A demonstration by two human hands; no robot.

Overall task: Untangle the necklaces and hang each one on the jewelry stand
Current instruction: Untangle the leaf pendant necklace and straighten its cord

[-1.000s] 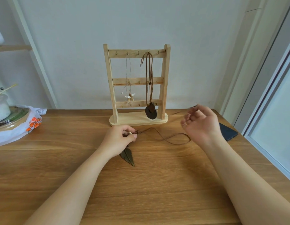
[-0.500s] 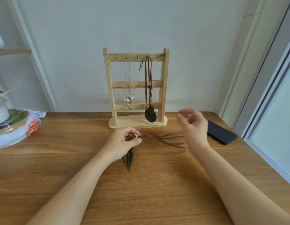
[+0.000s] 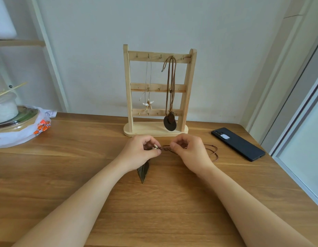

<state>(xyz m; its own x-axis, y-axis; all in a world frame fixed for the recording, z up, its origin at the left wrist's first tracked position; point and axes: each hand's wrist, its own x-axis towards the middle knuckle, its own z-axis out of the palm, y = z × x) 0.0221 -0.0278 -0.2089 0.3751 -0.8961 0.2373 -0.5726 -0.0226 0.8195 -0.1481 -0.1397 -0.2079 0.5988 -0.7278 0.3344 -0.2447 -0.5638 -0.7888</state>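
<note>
The cord (image 3: 212,151), pinched by the left hand (image 3: 139,155), is now pinched mid-frame by the right hand (image 3: 192,154) too, ready for untangling.

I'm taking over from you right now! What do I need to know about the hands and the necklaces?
Left hand pinches the leaf necklace at its beads; right hand pinches its cord beside them, over the table.
On the jewelry stand, the thin necklace and the disc necklace hang from top-rail hooks.
Done: two hung. Left: untangle the leaf necklace, hang it on a free hook.
</note>
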